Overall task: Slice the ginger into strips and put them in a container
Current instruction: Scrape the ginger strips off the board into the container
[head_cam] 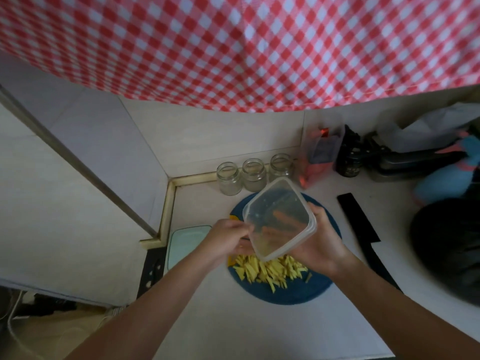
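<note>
A pile of yellow ginger strips (270, 272) lies on a round blue cutting board (285, 294). Above the board I hold a clear square plastic container (279, 219), tilted with its open side toward me and nothing visible inside. My right hand (320, 242) grips its right edge from beneath. My left hand (227, 237) pinches its left rim. The container hides the far half of the board.
Three glass jars without lids (253, 175) stand behind the board. A pale lid (185, 242) lies left of it. A black knife (363, 229) rests to the right, near a black bag (449, 245). A red checked cloth (259, 48) hangs overhead.
</note>
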Available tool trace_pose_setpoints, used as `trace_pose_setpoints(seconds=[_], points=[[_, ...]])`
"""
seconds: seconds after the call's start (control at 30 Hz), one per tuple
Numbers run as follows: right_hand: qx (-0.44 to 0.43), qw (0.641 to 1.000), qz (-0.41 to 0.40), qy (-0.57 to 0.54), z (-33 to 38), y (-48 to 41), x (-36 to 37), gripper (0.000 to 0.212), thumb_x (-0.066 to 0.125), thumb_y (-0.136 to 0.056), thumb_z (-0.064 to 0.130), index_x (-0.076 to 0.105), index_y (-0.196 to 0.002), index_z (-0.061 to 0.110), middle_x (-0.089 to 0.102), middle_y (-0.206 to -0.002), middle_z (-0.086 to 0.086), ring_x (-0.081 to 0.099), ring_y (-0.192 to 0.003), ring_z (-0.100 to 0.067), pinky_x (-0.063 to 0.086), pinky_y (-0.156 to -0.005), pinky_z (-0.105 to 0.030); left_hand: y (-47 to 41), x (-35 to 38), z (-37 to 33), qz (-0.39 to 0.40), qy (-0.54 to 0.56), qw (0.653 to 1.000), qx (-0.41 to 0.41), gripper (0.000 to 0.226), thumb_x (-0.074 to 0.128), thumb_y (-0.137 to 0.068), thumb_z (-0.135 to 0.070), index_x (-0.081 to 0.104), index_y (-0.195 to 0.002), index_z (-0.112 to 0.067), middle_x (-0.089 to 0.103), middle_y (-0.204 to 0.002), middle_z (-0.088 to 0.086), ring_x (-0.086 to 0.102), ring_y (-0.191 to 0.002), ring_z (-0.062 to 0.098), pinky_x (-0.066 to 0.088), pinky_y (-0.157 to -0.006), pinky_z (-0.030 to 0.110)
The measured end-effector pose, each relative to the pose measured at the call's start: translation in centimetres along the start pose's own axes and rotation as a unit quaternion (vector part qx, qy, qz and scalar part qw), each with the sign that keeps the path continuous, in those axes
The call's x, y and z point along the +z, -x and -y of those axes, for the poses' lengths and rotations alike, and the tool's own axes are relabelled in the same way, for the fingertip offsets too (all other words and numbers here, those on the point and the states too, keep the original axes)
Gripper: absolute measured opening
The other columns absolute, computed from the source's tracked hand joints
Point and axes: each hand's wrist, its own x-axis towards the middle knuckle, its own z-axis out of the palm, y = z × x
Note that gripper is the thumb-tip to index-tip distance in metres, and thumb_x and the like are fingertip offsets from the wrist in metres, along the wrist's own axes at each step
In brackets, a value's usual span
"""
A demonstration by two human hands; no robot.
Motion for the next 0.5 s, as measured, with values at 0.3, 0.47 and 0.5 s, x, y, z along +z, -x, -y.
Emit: trace_pose_setpoints(seconds=[0.3, 0.47, 0.5], points=[[-0.016, 0.918, -0.278, 0.283, 2.4, 2.5, -3.1, 0.06, 0.054, -0.082, 0.06, 0.059, -0.118, 0.013, 0.07, -0.107, -0.008, 0.068, -0.097, -0.025, 0.054, -0.079, -0.033, -3.3, 1.3, 0.1, -0.079, -0.217, 0.97, 0.079, 0.01, 0.059, -0.088, -0.012, 0.066, -0.082, -0.017, 0.072, -0.082, 0.012, 0.07, -0.067, 0.023, 0.06, -0.067, 0.038], [-0.067, 0.835, -0.442, 0.321, 1.4, 2.9, -4.7, 0.028, 0.054, -0.096, 0.019, 0.061, -0.112, -0.004, 0.062, -0.083, -0.013, 0.056, -0.069, -0.017, 0.047, -0.063, -0.023, -4.3, 2.9, -0.4, 0.047, -0.21, 0.973, 0.079, 0.015, 0.053, -0.096, -0.023, 0.065, -0.103, -0.016, 0.069, -0.093, -0.002, 0.069, -0.075, 0.008, 0.056, -0.068, 0.023], [-0.074, 0.824, -0.473, 0.303, 1.3, 3.2, -5.4, 0.031, 0.057, -0.094, 0.02, 0.063, -0.11, -0.006, 0.063, -0.088, -0.019, 0.057, -0.075, -0.021, 0.046, -0.07, -0.03, -4.9, 2.6, -0.2, 0.035, -0.229, 0.971, 0.068, 0.013, 0.052, -0.096, -0.025, 0.064, -0.097, -0.019, 0.065, -0.09, -0.006, 0.065, -0.076, 0.007, 0.053, -0.07, 0.022]])
